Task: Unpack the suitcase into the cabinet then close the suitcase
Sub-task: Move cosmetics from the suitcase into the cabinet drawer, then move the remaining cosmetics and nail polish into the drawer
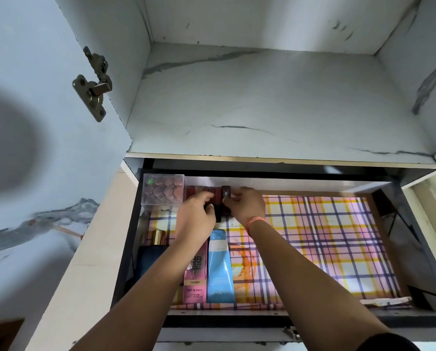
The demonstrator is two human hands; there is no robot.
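Left hand (195, 219) and right hand (246, 206), fingers curled on small dark-red containers (218, 195), line them snug beside the clear box (162, 188) — likely to save drawer (325, 239) room.

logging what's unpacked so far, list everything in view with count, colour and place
cabinet shelf: 1, white marbled, top of view
cabinet door: 1, pale marbled, open at left
hinge: 1, metal, on door
drawer: 1, dark frame, open below the shelf
liner: 1, pink-yellow-purple plaid, drawer floor
clear box: 1, transparent, reddish round pieces inside, back left corner
small dark red items: count unclear, back of drawer, right of the clear box
bottle: 1, dark blue, gold cap, front left
BB cream box: 1, pink, right of the bottle
tube: 1, light blue, right of the pink box
wristband: 1, orange, right wrist
left hand: grips the red items
right hand: pinches the red items
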